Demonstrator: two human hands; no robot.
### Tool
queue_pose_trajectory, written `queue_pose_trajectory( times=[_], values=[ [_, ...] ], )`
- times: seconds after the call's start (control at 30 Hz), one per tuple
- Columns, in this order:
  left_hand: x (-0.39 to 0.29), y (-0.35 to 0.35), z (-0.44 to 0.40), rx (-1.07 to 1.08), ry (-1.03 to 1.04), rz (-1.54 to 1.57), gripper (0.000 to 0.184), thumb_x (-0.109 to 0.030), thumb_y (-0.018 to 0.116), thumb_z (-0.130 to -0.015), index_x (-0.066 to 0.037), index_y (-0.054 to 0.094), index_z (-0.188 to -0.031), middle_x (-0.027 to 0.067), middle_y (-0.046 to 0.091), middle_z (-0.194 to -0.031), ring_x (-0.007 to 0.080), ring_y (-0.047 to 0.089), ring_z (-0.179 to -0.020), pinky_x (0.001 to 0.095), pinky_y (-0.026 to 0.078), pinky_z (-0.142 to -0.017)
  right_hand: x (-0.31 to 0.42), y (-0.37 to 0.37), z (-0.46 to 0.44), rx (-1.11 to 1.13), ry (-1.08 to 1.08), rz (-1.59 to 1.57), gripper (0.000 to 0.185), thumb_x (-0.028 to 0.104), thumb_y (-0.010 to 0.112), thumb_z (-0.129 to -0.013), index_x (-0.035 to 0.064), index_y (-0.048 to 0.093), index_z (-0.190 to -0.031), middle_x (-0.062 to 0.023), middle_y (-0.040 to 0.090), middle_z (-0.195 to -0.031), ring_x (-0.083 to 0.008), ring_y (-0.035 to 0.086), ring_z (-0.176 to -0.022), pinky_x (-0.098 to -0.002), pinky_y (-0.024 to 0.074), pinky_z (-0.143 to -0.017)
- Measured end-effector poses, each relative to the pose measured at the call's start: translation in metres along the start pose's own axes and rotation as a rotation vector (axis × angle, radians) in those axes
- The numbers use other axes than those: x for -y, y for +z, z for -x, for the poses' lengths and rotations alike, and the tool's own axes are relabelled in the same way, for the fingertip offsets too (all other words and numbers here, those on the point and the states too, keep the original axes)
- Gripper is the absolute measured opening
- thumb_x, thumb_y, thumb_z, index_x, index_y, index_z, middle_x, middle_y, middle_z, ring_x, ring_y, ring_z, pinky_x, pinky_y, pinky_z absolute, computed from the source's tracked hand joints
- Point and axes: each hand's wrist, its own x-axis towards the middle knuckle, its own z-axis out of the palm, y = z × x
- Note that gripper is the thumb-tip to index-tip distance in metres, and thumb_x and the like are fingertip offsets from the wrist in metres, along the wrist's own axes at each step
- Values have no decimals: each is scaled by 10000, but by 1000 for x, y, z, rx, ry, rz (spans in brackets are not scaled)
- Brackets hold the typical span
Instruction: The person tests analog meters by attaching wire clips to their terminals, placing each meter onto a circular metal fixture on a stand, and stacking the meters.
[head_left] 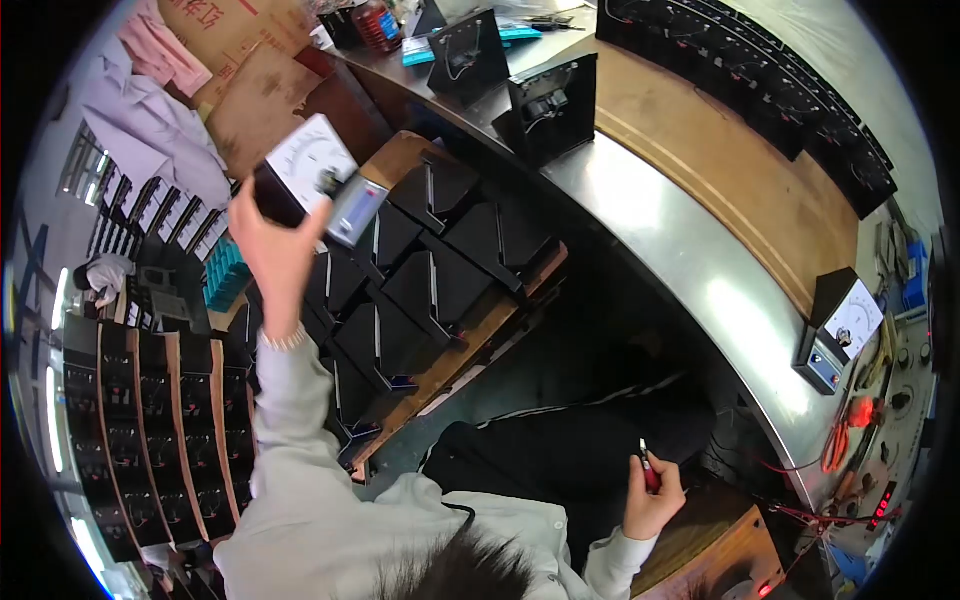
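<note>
My left hand point(275, 240) is raised over a wooden tray and grips a black meter unit point(312, 165) with a white dial face and a grey-blue lower panel. Black meter units point(400, 290) stand in rows on the tray below it. Near my lap, my right hand point(654, 498) is closed around a small red-handled tool point(651, 474) whose metal tip points up. Another meter unit point(845, 325), its white dial showing, sits at the right end of the metal bench.
The curved metal bench point(660, 230) bears black housings point(555, 110) and a long row of open units point(750, 80). Orange-handled pliers point(836, 445) and wires lie at the right. Stacked units point(160, 430) fill the left. A person point(105, 275) is in the far left background.
</note>
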Motion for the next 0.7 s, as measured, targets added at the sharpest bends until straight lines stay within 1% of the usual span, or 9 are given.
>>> queue_pose_trajectory(
  times=[0.17,0.2,0.27,0.33,0.4,0.43,0.53,0.57,0.7],
  values=[
    [104,53,-49,112,473,-349,818,45,756,-717,-111,448,-1459,247,389,-1530,436,538,-1276,490,457,-1047,-3,-23,-14,-79,-37,150,173,15,810,-833,-36,702,-958,-75,673,-800,-86,566,-679,-226,448,-591],
    [105,55,-55,113,475,-347,818,45,756,-717,-111,448,-1459,247,389,-1530,436,538,-1276,490,457,-1047,-2,-26,-15,-79,-6,179,169,19,806,-841,-35,700,-961,-71,667,-796,-82,552,-670,-220,437,-581],
    [107,58,-62,635,192,-234,891,76,742,-719,-223,425,-1496,256,268,-1604,455,574,-1231,477,505,-1006,-2,-26,-13,-105,2,149,166,26,801,-849,-33,699,-966,-73,657,-795,-83,532,-656,-214,416,-569],
    [135,74,-59,627,307,-202,990,106,727,-703,-293,375,-1537,274,298,-1587,473,618,-1138,464,553,-912,-1,-27,-10,-82,28,170,165,23,798,-852,-33,697,-970,-87,669,-810,-97,562,-672,-230,450,-589],
    [150,90,-59,511,503,-172,940,117,629,-769,-323,352,-1551,276,492,-1424,452,672,-992,492,560,-841,-8,-23,-4,-68,4,161,169,21,797,-850,-35,696,-974,-101,686,-826,-120,601,-700,-254,494,-636],
    [152,95,-64,649,449,-297,883,111,547,-824,-270,306,-1584,253,613,-1169,431,673,-946,488,562,-807,-8,-21,-1,-45,-8,156,174,19,798,-848,-37,696,-978,-109,692,-831,-130,615,-713,-264,508,-659],
    [155,109,-59,638,417,-491,834,92,501,-852,-174,256,-1603,222,609,-1017,413,665,-897,485,562,-776,-5,-19,8,2,-2,153,190,18,803,-841,-44,696,-985,-120,700,-833,-140,634,-727,-277,524,-689],
    [168,117,-60,574,447,-484,633,42,513,-866,-56,403,-1482,221,605,-1035,411,657,-923,477,560,-790,-5,-19,10,13,14,150,192,20,805,-840,-45,696,-984,-121,702,-834,-140,636,-729,-279,525,-690],
    [203,127,-65,553,384,-403,158,-54,506,-901,-19,568,-1042,212,609,-1046,423,630,-1011,465,531,-854,-7,-22,14,7,58,167,195,28,806,-839,-46,697,-983,-130,706,-837,-142,640,-727,-284,530,-690]
  ],
)
